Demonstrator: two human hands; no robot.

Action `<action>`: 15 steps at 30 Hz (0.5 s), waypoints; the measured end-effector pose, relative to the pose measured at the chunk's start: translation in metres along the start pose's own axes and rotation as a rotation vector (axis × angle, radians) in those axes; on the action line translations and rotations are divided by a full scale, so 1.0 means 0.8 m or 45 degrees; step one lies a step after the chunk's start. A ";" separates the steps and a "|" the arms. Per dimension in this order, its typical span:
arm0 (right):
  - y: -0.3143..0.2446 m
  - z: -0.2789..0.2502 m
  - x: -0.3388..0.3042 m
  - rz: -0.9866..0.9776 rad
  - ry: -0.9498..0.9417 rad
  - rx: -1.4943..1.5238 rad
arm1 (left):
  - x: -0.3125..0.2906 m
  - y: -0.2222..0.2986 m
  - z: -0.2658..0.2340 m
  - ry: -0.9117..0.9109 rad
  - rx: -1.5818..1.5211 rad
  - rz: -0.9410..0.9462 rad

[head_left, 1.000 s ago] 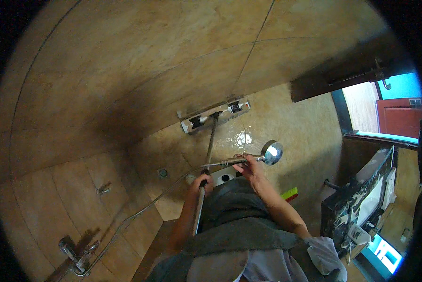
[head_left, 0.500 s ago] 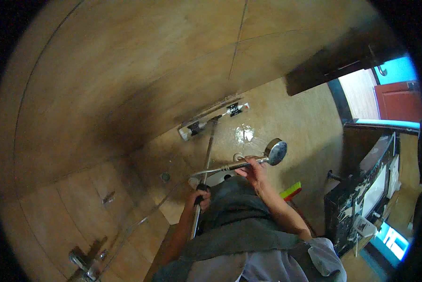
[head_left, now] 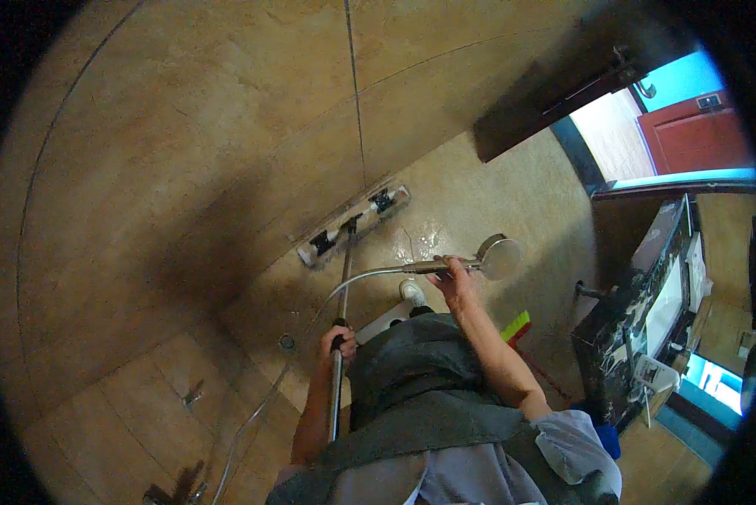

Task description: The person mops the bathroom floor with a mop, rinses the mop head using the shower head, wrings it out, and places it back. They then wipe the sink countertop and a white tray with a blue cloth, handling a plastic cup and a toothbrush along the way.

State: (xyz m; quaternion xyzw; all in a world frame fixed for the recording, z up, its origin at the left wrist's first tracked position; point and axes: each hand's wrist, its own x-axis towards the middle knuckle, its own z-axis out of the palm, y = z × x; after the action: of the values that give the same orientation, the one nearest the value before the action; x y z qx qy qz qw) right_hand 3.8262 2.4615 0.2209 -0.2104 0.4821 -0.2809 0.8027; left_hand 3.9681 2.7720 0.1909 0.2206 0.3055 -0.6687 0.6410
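My left hand (head_left: 336, 343) is closed around the metal pole of a long-handled flat mop, at a black grip. The mop's white and black head (head_left: 363, 220) lies on the floor along the foot of the tiled wall. My right hand (head_left: 455, 284) holds a chrome handheld shower head (head_left: 501, 257) by its handle, fingers wrapped round it. Its round face tilts over the floor, and a silvery hose (head_left: 365, 274) curves from the handle across the mop pole. Wet floor (head_left: 424, 240) shines between the mop head and the shower head.
A round floor drain (head_left: 287, 341) lies left of my feet. To my right are a green-bristled broom (head_left: 517, 326) and a dark stone washstand (head_left: 596, 362) with a white basin (head_left: 665, 311). A dark door (head_left: 554, 84) stands near the doorway, and a wall tap (head_left: 176, 490) is lower left.
The whole view has swung, so wall and door sit further left. Against the floor, the shower head has moved right, its face turned differently. Both hands keep their holds.
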 end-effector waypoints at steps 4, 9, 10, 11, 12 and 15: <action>0.011 0.002 -0.014 0.230 0.091 0.006 | -0.001 0.005 -0.005 -0.471 -0.113 -0.386; 0.012 0.016 -0.016 0.186 0.165 -0.015 | 0.004 0.007 0.034 -0.008 0.502 0.262; 0.012 0.019 -0.015 0.174 0.197 0.018 | 0.001 0.004 0.042 -0.039 0.243 0.073; 0.010 0.022 -0.013 0.172 0.156 0.055 | 0.001 0.005 0.050 0.023 -0.049 -0.059; 0.009 0.023 -0.013 0.212 0.167 0.035 | -0.011 -0.005 0.053 0.163 0.534 0.408; 0.004 0.020 -0.006 0.167 0.311 -0.148 | -0.019 -0.008 0.046 -0.400 -0.201 -0.127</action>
State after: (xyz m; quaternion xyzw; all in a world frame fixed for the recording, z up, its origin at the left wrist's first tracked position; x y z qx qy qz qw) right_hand 3.8396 2.4678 0.2290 -0.1891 0.6043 -0.2230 0.7411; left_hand 3.9665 2.7578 0.2287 0.0471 0.2636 -0.6999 0.6621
